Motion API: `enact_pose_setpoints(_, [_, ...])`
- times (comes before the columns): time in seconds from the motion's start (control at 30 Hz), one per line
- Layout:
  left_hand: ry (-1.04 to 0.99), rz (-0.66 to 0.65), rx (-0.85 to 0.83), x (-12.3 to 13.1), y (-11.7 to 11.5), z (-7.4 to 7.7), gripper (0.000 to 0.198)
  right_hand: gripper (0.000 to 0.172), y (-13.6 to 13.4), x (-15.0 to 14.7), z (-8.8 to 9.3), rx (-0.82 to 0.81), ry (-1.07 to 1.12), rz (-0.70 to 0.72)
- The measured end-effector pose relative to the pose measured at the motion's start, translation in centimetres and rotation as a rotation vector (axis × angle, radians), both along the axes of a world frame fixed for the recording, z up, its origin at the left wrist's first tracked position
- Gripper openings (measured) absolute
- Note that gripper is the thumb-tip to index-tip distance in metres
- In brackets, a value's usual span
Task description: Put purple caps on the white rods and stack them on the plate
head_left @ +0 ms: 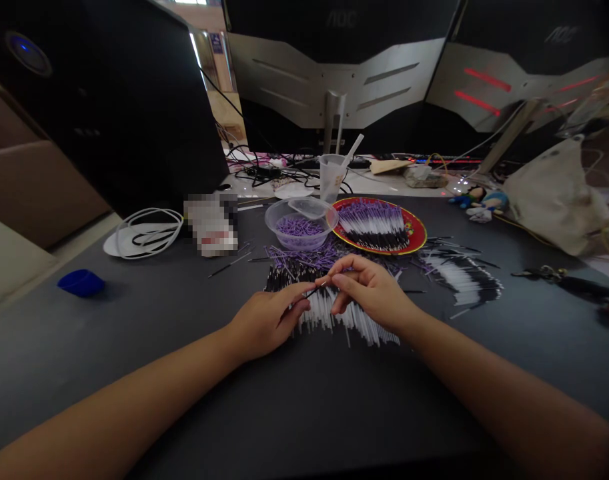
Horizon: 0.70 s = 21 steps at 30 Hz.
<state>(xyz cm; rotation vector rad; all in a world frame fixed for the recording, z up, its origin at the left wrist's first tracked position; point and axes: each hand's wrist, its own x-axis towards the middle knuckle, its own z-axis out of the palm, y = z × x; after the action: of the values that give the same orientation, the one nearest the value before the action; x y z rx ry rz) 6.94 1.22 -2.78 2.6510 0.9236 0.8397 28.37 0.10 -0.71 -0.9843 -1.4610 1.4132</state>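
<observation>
Both forearms reach inward; the left hand [267, 321] pinches a thin black pen refill [311, 291] above the refill pile [361, 325] on the bench [304, 413], the right hand [371, 290] curls at its tip, whether pinching I cannot tell

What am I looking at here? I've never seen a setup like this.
No machine: a person works with two bare hands. The one picture comes from a camera worn on the head, looking forward and down. The left hand seems to pinch a thin dark piece, its end at the right hand's fingertips; whether both grip it is too small to tell. On the dark tabletop lies a pile of black-and-white sticks; beyond are a clear bowl of purple pieces and a red plate of sticks.
</observation>
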Motion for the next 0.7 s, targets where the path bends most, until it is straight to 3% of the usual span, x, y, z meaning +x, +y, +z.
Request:
enact_pose_setpoints(0.27, [-0.022, 0.004, 0.019, 0.04, -0.13, 0.12, 0.027, 0.017, -0.22, -0.24, 0.12, 0.009, -0.002, 0.018])
enact_pose_setpoints(0.5, [0.016, -0.012, 0.002, -0.01, -0.16, 0.21, 0.027, 0.014, -0.59, -0.66, -0.07, 0.077, -0.155, 0.06])
enact_pose_setpoints(0.7, [0.029, 0.041, 0.05, -0.03, -0.12, 0.17, 0.021, 0.014, -0.57, -0.29, -0.12, 0.192, -0.268, -0.041])
